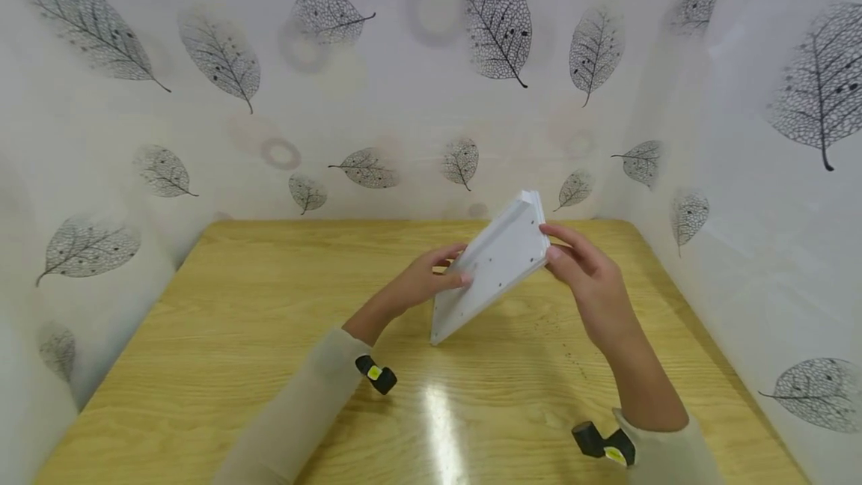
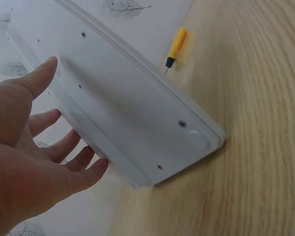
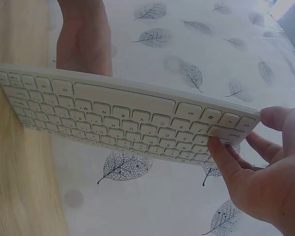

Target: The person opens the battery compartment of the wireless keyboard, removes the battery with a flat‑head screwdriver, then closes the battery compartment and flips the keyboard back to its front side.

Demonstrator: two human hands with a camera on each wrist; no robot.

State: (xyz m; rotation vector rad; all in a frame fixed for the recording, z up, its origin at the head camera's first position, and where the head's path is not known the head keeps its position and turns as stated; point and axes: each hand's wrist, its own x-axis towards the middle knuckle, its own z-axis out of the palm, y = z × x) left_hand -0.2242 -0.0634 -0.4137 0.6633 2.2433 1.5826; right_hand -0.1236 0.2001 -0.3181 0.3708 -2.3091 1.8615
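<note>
A slim white keyboard (image 1: 494,260) is held tilted over the table, its screw-dotted underside facing the head camera. Its rows of keys (image 3: 137,118) show in the right wrist view. My left hand (image 1: 431,275) holds one long edge, thumb against the underside and fingers along the edge. At the raised end, my right hand (image 1: 589,283) pinches the corner between thumb and fingers. In the left wrist view the lower end of the keyboard is right at the tabletop, with my left hand (image 2: 44,142) beside the long edge.
A yellow screwdriver (image 2: 176,46) with a black collar lies on the table beyond the keyboard, hidden in the head view. The wooden table (image 1: 256,298) is enclosed by leaf-printed white sheeting (image 1: 390,103) at the back and sides. Small dark specks (image 1: 572,354) dot the wood.
</note>
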